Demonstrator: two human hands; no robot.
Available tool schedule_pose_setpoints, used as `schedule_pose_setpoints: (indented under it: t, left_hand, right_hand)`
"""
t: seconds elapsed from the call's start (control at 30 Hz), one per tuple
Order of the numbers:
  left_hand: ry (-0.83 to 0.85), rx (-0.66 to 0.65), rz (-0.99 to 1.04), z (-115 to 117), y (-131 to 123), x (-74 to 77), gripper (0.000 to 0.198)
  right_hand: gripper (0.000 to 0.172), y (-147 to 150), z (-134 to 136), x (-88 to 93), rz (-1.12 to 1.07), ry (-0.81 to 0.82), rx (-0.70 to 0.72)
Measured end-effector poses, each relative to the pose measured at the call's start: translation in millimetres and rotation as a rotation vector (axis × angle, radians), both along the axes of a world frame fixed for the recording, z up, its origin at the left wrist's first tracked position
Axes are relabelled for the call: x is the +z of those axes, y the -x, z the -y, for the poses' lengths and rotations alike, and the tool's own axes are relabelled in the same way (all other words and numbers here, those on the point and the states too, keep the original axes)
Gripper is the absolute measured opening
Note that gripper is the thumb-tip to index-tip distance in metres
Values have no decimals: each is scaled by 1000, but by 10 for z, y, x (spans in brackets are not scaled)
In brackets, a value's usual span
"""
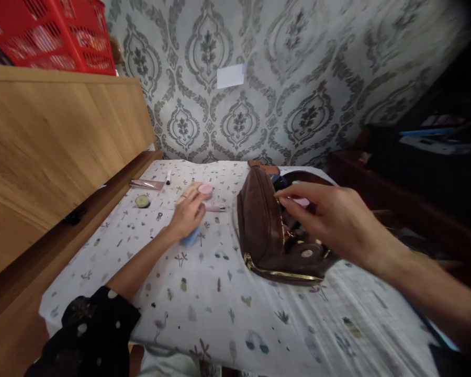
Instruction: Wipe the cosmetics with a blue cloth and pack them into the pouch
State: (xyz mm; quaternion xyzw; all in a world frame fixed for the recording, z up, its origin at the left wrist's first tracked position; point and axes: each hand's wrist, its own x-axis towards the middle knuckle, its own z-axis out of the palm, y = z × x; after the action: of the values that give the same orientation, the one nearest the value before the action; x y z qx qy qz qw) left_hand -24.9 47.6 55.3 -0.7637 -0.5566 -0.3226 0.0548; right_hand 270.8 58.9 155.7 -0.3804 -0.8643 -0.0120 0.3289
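A brown zip bag (261,225) lies open on the patterned tablecloth (220,293). My right hand (329,214) reaches over its opening and pinches a small pink item (300,201) at the fingertips. My left hand (188,212) rests on the cloth to the left, fingers curled over a blue object (190,239). Just beyond that hand lie a pink-capped round thing (205,189) and a pink tube (215,207).
A small round tin (143,201), a rose-gold tube (147,184) and a white pen (168,177) lie at the far left of the cloth. A wooden board (55,146) rises on the left with a red basket (58,34) on top. Dark furniture stands at the right.
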Motion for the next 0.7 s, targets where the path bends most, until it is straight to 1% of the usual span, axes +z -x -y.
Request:
schedule_pose_setpoints:
  t: [0.03, 0.07, 0.1, 0.13, 0.17, 0.23, 0.3, 0.33, 0.4, 0.47, 0.53, 0.6, 0.7]
  left_hand:
    - [38, 78, 8, -69, 153, -24, 34]
    - [85, 159, 10, -142, 305, -45, 32]
    - [123, 259, 17, -217, 452, -60, 31]
    - [166, 355, 13, -293, 589, -68, 31]
    - [205, 452, -3, -370, 714, -71, 31]
    - [219, 537, -3, -518, 917, -61, 34]
    - [239, 584, -9, -654, 1052, -48, 37]
    - [251, 599, -15, -715, 1095, -45, 39]
    - [276, 620, -37, -824, 1144, -55, 42]
    - [301, 628, -68, -918, 1163, -86, 46]
    - [327, 634, -100, -1001, 1173, -130, 48]
    - [356, 650, -126, -1074, 1186, -178, 48]
    - [393, 686, -152, -1157, 1214, -237, 44]
  right_hand:
    - [18, 47, 133, -34, -68, -26, 32]
    - [18, 108, 267, -90, -148, -84, 71]
    - [17, 182, 392, -168, -192, -96, 132]
    - [17, 270, 503, -266, -218, -71, 204]
    - [18, 370, 595, -380, -222, -25, 299]
    - [20, 594, 708, -637, -206, 81, 469]
    - [20, 833, 731, -886, -148, 230, 533]
    - [18, 953, 715, -995, -147, 311, 526]
    - [18, 1180, 649, -1175, -185, 547, 447]
    - [18, 1372, 562, -1313, -297, 802, 358]
    - [20, 1506, 485, -1431, -427, 981, 315]
    - [22, 1570, 439, -1532, -513, 1066, 307]
    - [23, 1565, 432, -1619, -568, 1072, 339]
